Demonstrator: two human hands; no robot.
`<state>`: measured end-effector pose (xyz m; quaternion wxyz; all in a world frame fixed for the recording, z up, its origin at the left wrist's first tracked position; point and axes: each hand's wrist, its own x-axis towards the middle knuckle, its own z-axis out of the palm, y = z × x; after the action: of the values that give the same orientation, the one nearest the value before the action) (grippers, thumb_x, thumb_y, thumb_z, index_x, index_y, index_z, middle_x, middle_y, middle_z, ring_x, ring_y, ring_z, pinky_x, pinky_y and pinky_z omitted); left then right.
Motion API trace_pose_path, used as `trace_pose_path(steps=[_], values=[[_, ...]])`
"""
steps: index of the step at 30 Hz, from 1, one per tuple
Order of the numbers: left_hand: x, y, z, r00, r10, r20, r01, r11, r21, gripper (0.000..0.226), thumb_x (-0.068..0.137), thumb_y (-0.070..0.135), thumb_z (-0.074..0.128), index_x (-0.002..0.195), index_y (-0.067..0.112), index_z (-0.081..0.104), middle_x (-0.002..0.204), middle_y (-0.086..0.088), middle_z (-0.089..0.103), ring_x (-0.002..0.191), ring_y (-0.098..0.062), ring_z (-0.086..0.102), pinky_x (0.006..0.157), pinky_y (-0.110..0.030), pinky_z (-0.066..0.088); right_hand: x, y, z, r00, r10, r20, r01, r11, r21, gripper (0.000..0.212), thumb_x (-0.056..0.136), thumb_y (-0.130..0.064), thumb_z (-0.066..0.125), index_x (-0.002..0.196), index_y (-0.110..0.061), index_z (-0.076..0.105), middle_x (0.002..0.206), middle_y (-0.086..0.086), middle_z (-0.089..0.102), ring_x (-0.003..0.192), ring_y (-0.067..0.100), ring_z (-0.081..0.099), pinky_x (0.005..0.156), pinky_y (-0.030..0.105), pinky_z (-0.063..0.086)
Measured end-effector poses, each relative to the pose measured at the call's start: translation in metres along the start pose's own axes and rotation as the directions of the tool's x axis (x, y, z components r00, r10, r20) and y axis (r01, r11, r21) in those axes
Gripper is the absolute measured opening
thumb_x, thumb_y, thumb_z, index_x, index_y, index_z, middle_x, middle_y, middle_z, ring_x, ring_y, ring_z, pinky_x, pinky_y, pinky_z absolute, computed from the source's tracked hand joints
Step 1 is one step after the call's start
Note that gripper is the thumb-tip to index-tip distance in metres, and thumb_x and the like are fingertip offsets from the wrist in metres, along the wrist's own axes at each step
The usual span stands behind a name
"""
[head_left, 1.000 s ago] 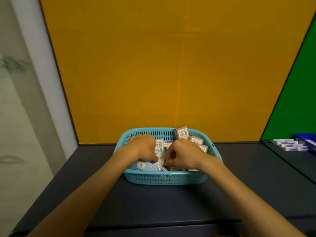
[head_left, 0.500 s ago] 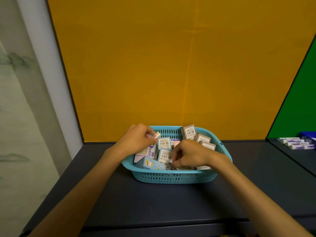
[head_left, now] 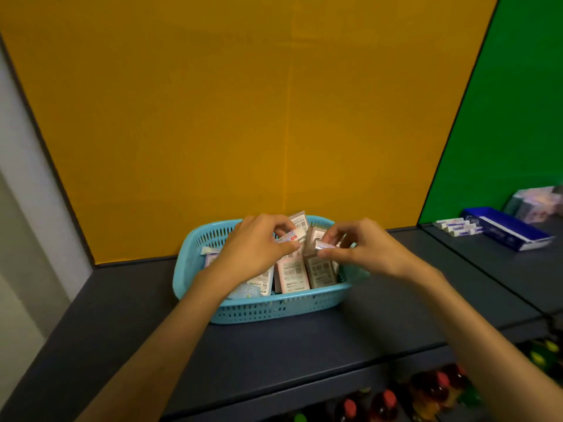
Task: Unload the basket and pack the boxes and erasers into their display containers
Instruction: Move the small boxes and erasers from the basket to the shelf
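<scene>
A large orange wall panel (head_left: 243, 117) stands behind the dark grey shelf (head_left: 304, 345). A green panel (head_left: 511, 117) is at right, a pale wall (head_left: 18, 239) at left. The light is dim.

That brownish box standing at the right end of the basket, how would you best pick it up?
Pinch the brown box near its top edge, coming from above. It stands nearly upright against the pink box, with the basket wall close by, so only its top is free. The right hand hovers closest.
</scene>
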<state>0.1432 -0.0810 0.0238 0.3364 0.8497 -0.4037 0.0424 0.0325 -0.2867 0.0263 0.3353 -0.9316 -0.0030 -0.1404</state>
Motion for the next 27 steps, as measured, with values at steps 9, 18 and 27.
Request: trace_pose_path(steps=[9, 18, 27], values=[[0.022, 0.105, 0.087, 0.986, 0.116, 0.116, -0.11, 0.992, -0.059, 0.022, 0.084, 0.04, 0.077, 0.104, 0.033, 0.07, 0.09, 0.017, 0.067, 0.073, 0.002, 0.057, 0.071, -0.028, 0.047, -0.102, 0.078, -0.075, 0.986, 0.068, -0.155, -0.063, 0.997, 0.036, 0.027, 0.076, -0.045, 0.076, 0.093, -0.025, 0.075, 0.091, -0.008, 0.07, 0.078, 0.008, 0.063, 0.069, 0.03, 0.051], [0.017, 0.233, 0.211, 0.977, 0.126, 0.171, -0.129, 0.992, 0.008, 0.021, 0.082, 0.046, 0.075, 0.1, 0.04, 0.068, 0.091, 0.02, 0.068, 0.081, -0.005, 0.061, 0.077, -0.034, 0.054, -0.224, 0.163, -0.162, 0.975, 0.11, -0.192, -0.103, 0.993, 0.05, 0.017, 0.079, -0.035, 0.083, 0.092, -0.029, 0.074, 0.095, -0.008, 0.069, 0.086, 0.011, 0.066, 0.079, 0.037, 0.054], [0.032, 0.31, 0.296, 0.979, 0.081, 0.189, -0.078, 0.997, -0.023, 0.014, 0.082, 0.045, 0.074, 0.093, 0.044, 0.066, 0.089, 0.022, 0.067, 0.078, 0.0, 0.058, 0.074, -0.032, 0.052, -0.287, 0.242, -0.229, 0.978, 0.145, -0.152, -0.14, 0.989, 0.042, 0.017, 0.077, -0.037, 0.084, 0.09, -0.033, 0.073, 0.094, -0.008, 0.07, 0.086, 0.011, 0.067, 0.078, 0.04, 0.056]])
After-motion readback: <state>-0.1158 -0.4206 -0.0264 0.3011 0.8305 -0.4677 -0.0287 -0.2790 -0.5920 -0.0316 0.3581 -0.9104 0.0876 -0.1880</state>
